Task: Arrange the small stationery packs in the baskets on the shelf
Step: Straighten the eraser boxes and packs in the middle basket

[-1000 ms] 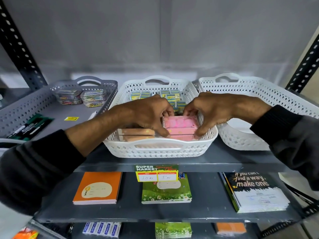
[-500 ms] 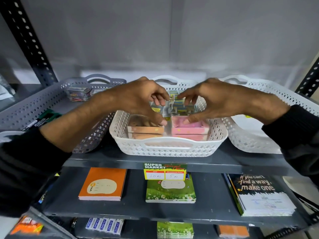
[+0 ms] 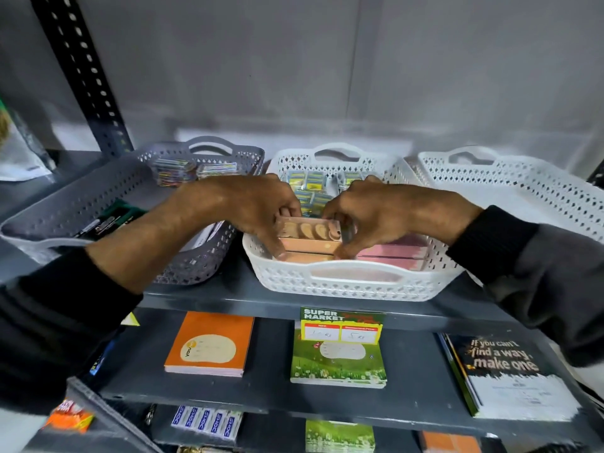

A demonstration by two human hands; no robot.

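Note:
A white basket (image 3: 353, 282) stands in the middle of the upper shelf. At its front left lies a stack of orange packs (image 3: 309, 238). My left hand (image 3: 251, 204) grips the stack's left end and my right hand (image 3: 376, 212) grips its right end. Pink packs (image 3: 397, 255) lie stacked at the front right of the same basket. Small yellow-and-blue packs (image 3: 310, 188) fill the basket's back part, partly hidden by my hands.
A grey basket (image 3: 98, 204) on the left holds clear packs of coloured clips (image 3: 189, 170) and dark pens (image 3: 108, 220). Another white basket (image 3: 523, 191) stands on the right. Notebooks (image 3: 210, 344) lie on the shelf below, behind a price tag (image 3: 341, 325). A black upright (image 3: 81, 73) rises at left.
Both hands left the pink packs, lifted above the basket, then came down onto the orange stack at the front left. The camera view shifted left and closer.

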